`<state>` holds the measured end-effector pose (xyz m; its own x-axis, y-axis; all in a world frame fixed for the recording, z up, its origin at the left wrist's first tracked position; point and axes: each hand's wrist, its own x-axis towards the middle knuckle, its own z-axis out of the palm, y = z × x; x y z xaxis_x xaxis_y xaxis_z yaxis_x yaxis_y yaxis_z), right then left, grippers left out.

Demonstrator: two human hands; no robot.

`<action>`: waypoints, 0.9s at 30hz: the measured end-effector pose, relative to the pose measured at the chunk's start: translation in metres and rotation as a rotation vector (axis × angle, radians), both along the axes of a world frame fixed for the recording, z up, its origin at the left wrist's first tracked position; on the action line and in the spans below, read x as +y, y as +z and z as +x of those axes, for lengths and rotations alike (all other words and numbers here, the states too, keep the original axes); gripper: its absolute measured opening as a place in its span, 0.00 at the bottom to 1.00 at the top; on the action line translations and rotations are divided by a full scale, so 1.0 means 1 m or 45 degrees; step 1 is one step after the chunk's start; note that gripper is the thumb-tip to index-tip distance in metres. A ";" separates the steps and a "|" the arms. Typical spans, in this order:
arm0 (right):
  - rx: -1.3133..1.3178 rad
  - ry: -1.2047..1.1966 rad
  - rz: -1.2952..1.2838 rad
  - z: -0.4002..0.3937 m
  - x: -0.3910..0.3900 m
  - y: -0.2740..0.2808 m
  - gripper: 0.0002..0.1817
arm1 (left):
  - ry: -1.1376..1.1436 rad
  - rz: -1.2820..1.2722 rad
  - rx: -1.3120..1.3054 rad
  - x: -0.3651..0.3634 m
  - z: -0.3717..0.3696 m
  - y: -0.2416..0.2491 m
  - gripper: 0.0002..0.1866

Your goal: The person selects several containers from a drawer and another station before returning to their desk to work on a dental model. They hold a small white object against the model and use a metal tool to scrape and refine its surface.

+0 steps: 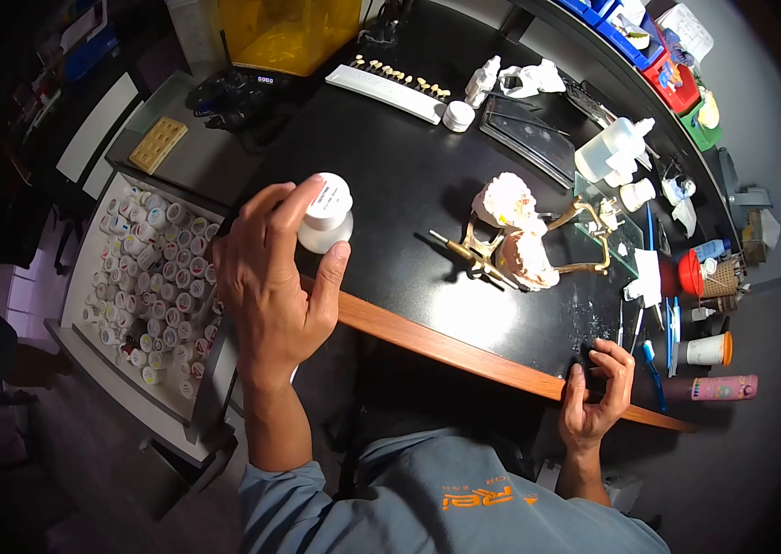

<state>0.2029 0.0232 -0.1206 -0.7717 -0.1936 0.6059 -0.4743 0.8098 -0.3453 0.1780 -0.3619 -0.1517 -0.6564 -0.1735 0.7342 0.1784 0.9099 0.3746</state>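
My left hand (281,277) is at the table's left front corner, its index finger on the lid and its thumb at the lower side of a white-capped jar (327,222). The jar has a translucent body and small print on its cap. Over the front edge rests my right hand (601,392), fingers loosely bent with a gap to the thumb, holding nothing. Between the hands and farther back, a brass dental articulator (475,256) carries two pale plaster dental models (527,254).
An open drawer (76,355) full of small capped jars (155,268) lies left. At the back are a white tray (390,95) with tooth-shade tabs, a small white jar (458,116) and a dark flat case (529,138). Bottles (607,148), a glass plate (617,235) and brushes (672,323) line the right.
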 end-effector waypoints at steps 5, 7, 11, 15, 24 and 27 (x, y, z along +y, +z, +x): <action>-0.012 -0.008 -0.005 0.000 -0.001 0.000 0.13 | -0.052 0.213 0.076 0.005 -0.002 -0.003 0.36; -0.011 -0.009 -0.002 0.000 -0.001 0.000 0.13 | 0.010 0.049 -0.003 0.002 0.001 0.002 0.36; -0.008 -0.013 0.012 -0.001 -0.002 0.000 0.13 | -0.018 0.100 0.026 0.002 -0.002 0.001 0.35; -0.016 -0.036 0.019 -0.001 -0.003 0.000 0.12 | 0.000 0.116 0.060 0.004 -0.002 -0.002 0.36; -0.021 -0.064 0.046 -0.001 -0.004 -0.001 0.12 | 0.030 0.195 0.014 0.005 -0.003 0.000 0.53; -0.028 -0.079 0.057 -0.002 -0.004 -0.002 0.13 | 0.050 0.200 0.020 0.005 -0.003 0.000 0.58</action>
<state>0.2012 0.0196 -0.1228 -0.7962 -0.1711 0.5803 -0.4150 0.8524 -0.3182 0.1747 -0.3570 -0.1513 -0.6358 -0.3123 0.7059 0.1508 0.8466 0.5104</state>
